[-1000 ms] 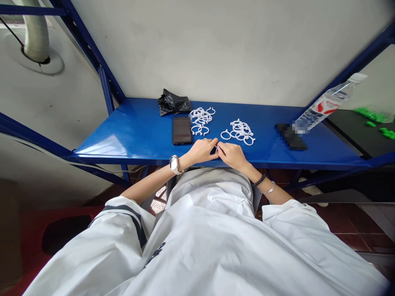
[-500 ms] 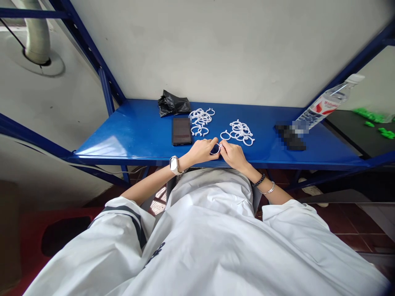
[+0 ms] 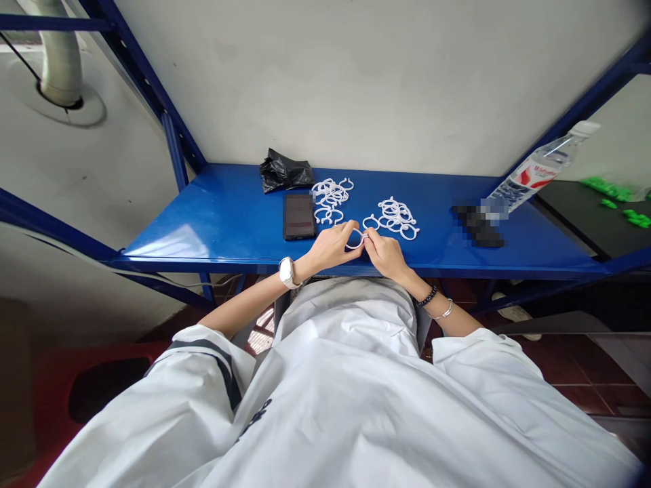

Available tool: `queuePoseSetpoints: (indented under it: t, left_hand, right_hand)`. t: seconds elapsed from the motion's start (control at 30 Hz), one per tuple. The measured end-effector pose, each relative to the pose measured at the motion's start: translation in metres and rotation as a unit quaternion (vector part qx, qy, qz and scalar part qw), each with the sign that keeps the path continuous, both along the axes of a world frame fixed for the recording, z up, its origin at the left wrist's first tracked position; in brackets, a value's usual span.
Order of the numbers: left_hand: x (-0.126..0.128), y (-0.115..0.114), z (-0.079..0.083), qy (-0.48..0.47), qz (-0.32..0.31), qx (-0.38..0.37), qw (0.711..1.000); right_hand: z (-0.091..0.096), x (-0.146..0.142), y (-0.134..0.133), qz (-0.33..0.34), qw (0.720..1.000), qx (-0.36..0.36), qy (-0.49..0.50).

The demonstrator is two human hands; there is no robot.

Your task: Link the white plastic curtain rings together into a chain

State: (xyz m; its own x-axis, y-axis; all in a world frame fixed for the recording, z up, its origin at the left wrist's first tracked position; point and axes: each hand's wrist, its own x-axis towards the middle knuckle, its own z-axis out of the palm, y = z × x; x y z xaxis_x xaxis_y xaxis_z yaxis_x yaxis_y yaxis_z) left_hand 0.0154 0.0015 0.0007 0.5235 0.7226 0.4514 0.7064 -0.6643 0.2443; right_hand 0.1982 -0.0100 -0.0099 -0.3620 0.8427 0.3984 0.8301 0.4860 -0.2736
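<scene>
Between my hands is a white plastic ring (image 3: 358,233), held just over the front edge of the blue table. My left hand (image 3: 331,245) curls round the ring's left side with thumb and fingers. The fingers of my right hand (image 3: 385,253) pinch its right end, where a small clasp partly shows. Beyond the left hand lies a pile of white rings (image 3: 333,193), some with gaps in them. A second pile of white rings (image 3: 397,215) rests just past the right hand.
A dark phone-like slab (image 3: 300,217) lies left of the rings, with a crumpled black plastic bag (image 3: 285,171) behind it. To the right are a clear bottle (image 3: 539,169) and a blurred black object (image 3: 478,227). Blue metal posts (image 3: 175,150) frame the table (image 3: 228,210).
The left fingers have opened slightly around the ring, so more of its upper edge shows. Both hands stay in nearly the same place; the piles are unchanged.
</scene>
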Motion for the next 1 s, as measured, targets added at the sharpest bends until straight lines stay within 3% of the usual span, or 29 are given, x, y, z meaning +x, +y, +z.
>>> queuePoseSetpoints:
  t: [0.27,0.6,1.0]
  left_hand:
    - [-0.001,0.001,-0.001,0.014,-0.009,0.005,1.0]
    - [0.0,0.004,-0.002,0.102,-0.029,-0.012,0.994]
    - [0.0,0.005,-0.003,0.141,-0.036,-0.013,0.989]
  right_hand:
    - [0.0,0.002,0.002,0.011,0.999,-0.021,0.024]
    - [0.007,0.004,0.002,0.107,0.971,-0.104,0.187]
    - [0.009,0.006,0.003,0.107,0.966,-0.124,0.201]
